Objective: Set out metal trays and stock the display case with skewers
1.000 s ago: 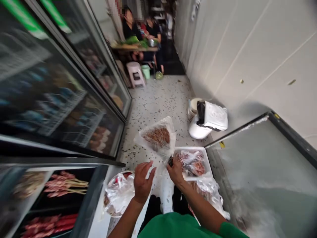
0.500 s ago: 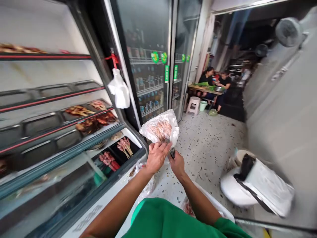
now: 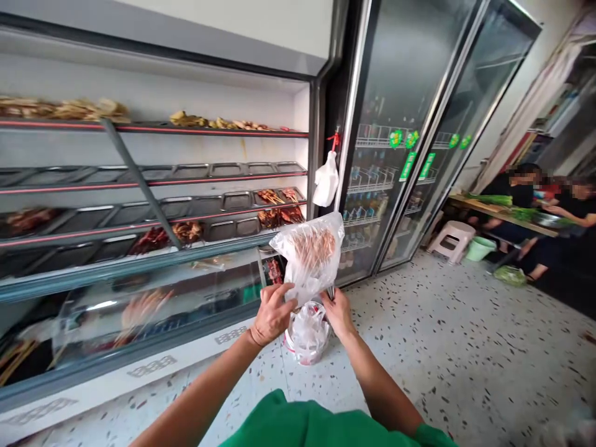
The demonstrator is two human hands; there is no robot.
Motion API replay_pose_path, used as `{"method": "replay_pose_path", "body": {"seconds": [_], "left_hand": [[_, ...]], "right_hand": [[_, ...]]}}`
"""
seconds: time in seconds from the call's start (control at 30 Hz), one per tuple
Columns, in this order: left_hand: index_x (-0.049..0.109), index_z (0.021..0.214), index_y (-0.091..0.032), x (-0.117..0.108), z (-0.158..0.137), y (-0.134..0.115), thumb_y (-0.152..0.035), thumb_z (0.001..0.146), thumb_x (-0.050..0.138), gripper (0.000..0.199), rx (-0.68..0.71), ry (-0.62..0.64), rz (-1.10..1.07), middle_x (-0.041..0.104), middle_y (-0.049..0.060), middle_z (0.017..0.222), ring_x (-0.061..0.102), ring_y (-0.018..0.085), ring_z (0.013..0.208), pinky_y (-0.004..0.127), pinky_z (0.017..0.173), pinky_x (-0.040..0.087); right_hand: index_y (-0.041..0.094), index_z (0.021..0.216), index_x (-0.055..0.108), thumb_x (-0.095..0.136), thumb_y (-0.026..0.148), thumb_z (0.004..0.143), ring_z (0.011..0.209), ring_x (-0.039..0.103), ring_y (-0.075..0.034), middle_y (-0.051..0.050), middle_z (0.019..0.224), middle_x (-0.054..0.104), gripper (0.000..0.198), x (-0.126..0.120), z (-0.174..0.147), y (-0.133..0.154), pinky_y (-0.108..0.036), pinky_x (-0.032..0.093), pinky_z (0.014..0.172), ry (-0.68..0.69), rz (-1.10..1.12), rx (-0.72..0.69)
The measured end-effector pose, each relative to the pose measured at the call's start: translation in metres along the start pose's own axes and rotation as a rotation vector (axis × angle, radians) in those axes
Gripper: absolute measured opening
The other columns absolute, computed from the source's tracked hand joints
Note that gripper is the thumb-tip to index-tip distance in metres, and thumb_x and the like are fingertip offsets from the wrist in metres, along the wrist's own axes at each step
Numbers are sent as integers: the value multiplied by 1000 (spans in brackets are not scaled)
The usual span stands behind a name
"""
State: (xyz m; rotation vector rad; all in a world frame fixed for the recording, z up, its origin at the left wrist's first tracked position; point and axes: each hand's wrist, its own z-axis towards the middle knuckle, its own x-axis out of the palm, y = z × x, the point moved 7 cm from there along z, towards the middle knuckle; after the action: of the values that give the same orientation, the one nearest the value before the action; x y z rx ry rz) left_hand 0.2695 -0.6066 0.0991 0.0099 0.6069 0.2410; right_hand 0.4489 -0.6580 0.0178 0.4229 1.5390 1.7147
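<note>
Bag of clear plastic (image 3: 309, 259), reddish-brown contents (image 3: 317, 244), held up; right hand (image 3: 338, 311) grips slim dark stem (image 3: 331, 290); left hand (image 3: 274, 311) half-curled beside, hold unclear; next likely needs steady support.

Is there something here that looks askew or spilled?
A dark grey bar slants across the display shelves, odd against their parallel rows, though it may be a fixed support. I see no spill from the clear bag.
</note>
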Motion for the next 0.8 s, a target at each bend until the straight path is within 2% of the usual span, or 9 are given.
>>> {"method": "replay_pose_path", "body": {"seconds": [0.1,0.23,0.3,0.43,0.5,0.6,0.67,0.73,0.8], "left_hand": [[60,84,-20,-40,-21,20,-12,67,55,19,-10,71,57,52,12,121,46,29,103,46,85,34],[57,74,-17,-97,-47,77,-33,66,63,19,-379,84,274,45,15,131,42,38,113,52,87,30],[59,75,-17,-117,-60,91,-41,72,63,24,-472,76,344,43,16,134,40,37,118,51,92,29],[60,112,-26,-110,-88,91,-52,68,70,53,-301,293,274,38,14,142,35,36,127,51,101,22],[52,124,-32,-106,-107,94,-42,74,69,54,-217,315,280,38,11,143,35,32,128,50,103,19],[56,118,-31,-108,-129,106,-20,86,54,35,-136,233,298,52,6,133,42,23,124,44,105,18],[61,108,-28,-111,-135,118,-17,87,51,26,-152,194,260,62,5,119,48,21,117,42,103,20],[63,102,-28,-119,-135,133,-17,87,51,22,-212,167,186,67,2,104,53,20,108,43,101,21],[63,96,-27,-136,-132,158,-16,87,49,20,-364,68,91,69,1,96,56,19,102,44,99,23]], "right_hand": [[15,74,59,53,62,75,57,54,-18,-4,61,61,47,30,-8,8,-25,40,55,51,-62,-16],[17,69,57,52,66,73,57,53,-19,-5,59,60,49,78,-29,18,-27,39,55,81,-138,-21],[17,69,57,53,67,71,59,54,-19,-6,61,61,50,106,-42,23,-27,39,56,112,-120,-12],[16,71,56,54,69,68,54,49,-16,-2,56,57,53,164,-64,26,-26,36,51,185,31,103],[17,71,54,56,70,65,48,42,-13,3,49,48,54,188,-74,25,-25,32,46,210,114,178],[21,67,46,58,70,62,39,30,-9,9,43,32,51,219,-90,19,-23,22,40,249,213,311],[23,65,39,59,67,63,36,24,-8,10,43,28,49,235,-99,15,-22,18,38,292,239,393],[23,63,37,59,65,65,34,22,-7,10,43,28,47,249,-106,11,-22,17,36,342,241,449],[23,62,40,59,62,66,34,22,-7,10,42,29,44,257,-105,7,-22,17,35,363,214,447]]}}
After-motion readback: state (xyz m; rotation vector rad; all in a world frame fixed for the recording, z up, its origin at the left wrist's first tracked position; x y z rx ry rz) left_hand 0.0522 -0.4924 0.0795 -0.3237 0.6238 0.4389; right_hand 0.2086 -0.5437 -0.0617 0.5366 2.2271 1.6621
